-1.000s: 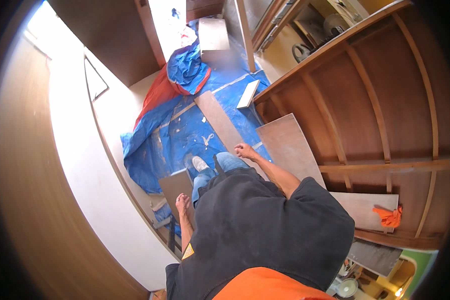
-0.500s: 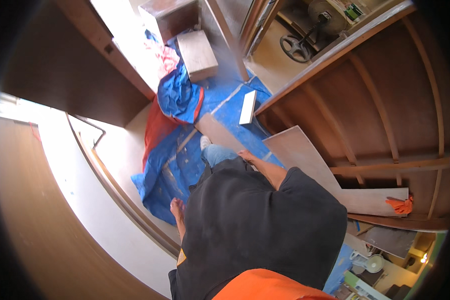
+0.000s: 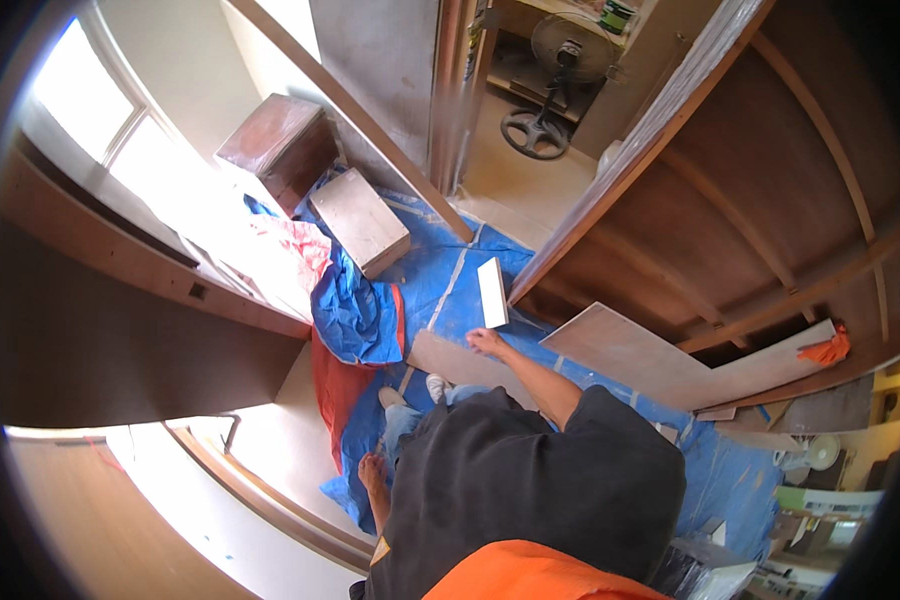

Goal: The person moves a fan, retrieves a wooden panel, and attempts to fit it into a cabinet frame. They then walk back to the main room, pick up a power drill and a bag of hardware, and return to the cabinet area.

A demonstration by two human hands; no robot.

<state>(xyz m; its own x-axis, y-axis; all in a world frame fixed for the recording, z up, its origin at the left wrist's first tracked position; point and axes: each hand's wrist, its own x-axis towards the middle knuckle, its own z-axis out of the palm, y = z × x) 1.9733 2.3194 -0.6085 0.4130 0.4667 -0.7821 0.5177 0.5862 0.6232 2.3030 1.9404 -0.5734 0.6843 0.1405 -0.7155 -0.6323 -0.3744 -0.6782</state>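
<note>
My right hand (image 3: 487,342) is held out in front of my body with its fingers loosely apart and nothing in it. It hangs over the blue tarp, near a small white board (image 3: 492,291) that leans by the end of a wooden partition. My left hand (image 3: 372,470) hangs low at my left side above the edge of the blue tarp (image 3: 440,300). Its fingers are turned away and too small to make out, and no held thing shows. Both my shoes (image 3: 437,388) show just ahead of my body, on or beside a pale board on the tarp.
To the right stands a large ribbed wooden panel (image 3: 690,210), with an L-shaped pale board (image 3: 620,350) leaning against it. An orange glove (image 3: 825,346) lies on that board. Ahead are a wooden box (image 3: 360,222), a crumpled blue sheet (image 3: 355,315) and a pedestal fan (image 3: 535,133).
My view has turned and shifted, and more of the window side and the right-hand floor shows. My right hand has swung forward and out from my leg. My feet have stepped.
</note>
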